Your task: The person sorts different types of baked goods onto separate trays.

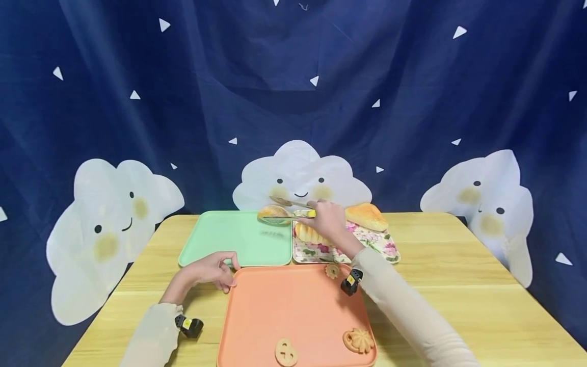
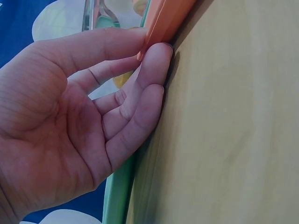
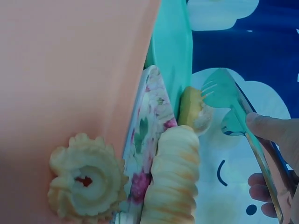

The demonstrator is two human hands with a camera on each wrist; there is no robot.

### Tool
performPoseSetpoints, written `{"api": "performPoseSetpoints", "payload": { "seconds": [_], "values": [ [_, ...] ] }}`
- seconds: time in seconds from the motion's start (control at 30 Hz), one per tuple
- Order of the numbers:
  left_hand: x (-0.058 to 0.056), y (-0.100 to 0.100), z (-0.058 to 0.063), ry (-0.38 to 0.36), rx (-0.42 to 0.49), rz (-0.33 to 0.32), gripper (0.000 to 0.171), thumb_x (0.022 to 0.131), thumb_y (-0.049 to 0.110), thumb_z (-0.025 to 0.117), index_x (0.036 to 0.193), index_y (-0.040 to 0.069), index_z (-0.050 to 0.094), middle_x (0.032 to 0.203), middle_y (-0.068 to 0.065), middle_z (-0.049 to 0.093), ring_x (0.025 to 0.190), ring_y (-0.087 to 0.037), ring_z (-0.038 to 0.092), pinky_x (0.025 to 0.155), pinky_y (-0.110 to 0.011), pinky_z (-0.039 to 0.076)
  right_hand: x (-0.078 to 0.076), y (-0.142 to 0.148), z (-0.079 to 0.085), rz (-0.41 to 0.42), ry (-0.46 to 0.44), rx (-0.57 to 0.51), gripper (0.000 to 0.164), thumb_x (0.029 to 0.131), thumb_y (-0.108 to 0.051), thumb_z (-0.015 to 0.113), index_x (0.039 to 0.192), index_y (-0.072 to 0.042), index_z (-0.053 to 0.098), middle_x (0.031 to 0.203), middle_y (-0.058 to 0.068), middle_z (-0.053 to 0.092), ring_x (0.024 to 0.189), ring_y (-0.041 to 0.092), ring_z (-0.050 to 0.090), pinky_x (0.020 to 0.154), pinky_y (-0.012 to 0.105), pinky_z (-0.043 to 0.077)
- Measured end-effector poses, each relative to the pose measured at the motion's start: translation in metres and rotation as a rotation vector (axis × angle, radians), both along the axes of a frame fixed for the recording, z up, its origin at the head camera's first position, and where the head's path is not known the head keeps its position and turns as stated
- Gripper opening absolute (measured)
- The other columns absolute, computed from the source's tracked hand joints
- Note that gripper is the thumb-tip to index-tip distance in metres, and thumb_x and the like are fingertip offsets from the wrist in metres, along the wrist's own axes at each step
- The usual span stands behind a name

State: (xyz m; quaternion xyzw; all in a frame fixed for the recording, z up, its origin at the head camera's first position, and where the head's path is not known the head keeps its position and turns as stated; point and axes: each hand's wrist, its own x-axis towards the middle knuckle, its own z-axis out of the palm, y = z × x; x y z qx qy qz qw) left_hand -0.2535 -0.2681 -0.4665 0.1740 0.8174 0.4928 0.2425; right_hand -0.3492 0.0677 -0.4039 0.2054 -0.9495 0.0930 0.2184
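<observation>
Tongs [image 3: 226,95] of shiny metal hang above the far edge of the bench [image 1: 458,285], over where the green tray [image 1: 229,250] and the floral tray [image 1: 377,248] meet. Their long axis runs roughly parallel to that edge, the 2 tips pointing toward the bench's left side and the handle end toward its right. The 2 arms stand spread: in the head view 1 crosses in front of the round bun [image 1: 273,210], while the other reaches past above it. Whether either tip touches the bun, I cannot tell.

The right hand [image 1: 329,216] grips the tongs, thumb on 1 arm and fingers at the other; it covers the handle in the head view, and the frame cuts the handle off in the right wrist view. A small yellow patch beside its fingers is hard to make out.

The left hand [image 1: 211,270] pinches the orange tray [image 1: 293,306] near its far left corner; this tray lies toward the bench's near edge, its own near rim meeting the bottom of the picture. On it lie 3 cookies [image 1: 286,351].

The bun sits at the green tray's far right corner. On the floral tray, the ridged roll [image 3: 170,177] is partly hidden by the right hand, and the large bread [image 1: 367,216] lies at the far right corner.
</observation>
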Motion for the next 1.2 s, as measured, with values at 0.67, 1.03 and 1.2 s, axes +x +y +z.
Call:
{"api": "performPoseSetpoints", "payload": {
  "seconds": [0.67, 1.03, 1.2],
  "values": [
    [-0.005, -0.004, -0.006, -0.020, 0.013, -0.018, 0.027, 0.088, 0.001, 0.070, 0.104, -0.008, 0.050, 0.073, -0.009, 0.074, 0.065, -0.020, 0.071, 0.061, -0.029, 0.054, 0.030, 0.056, 0.014, 0.152, 0.056, -0.199, 0.052, 0.080, -0.052, 0.082, 0.115, -0.013, 0.077, 0.083, 0.005, 0.072, 0.062, 0.014, 0.058, 0.045, 0.025, 0.031],
    [-0.004, -0.004, -0.004, -0.015, 0.002, -0.020, 0.028, 0.087, 0.002, 0.070, 0.104, -0.006, 0.050, 0.074, -0.010, 0.074, 0.066, -0.020, 0.072, 0.063, -0.031, 0.056, 0.035, 0.122, -0.004, 0.382, 0.185, -0.129, 0.051, 0.077, -0.038, 0.087, 0.119, -0.012, 0.076, 0.077, -0.003, 0.065, 0.060, 0.005, 0.052, 0.048, 0.019, 0.034],
    [-0.004, -0.002, -0.002, -0.019, 0.014, -0.024, 0.029, 0.087, 0.002, 0.071, 0.105, -0.007, 0.050, 0.075, -0.015, 0.074, 0.067, -0.020, 0.072, 0.063, -0.031, 0.055, 0.041, 0.149, -0.019, 0.439, 0.189, -0.071, 0.049, 0.077, -0.038, 0.085, 0.117, -0.010, 0.074, 0.078, -0.004, 0.062, 0.059, 0.002, 0.049, 0.050, 0.019, 0.037]
  ]
}}
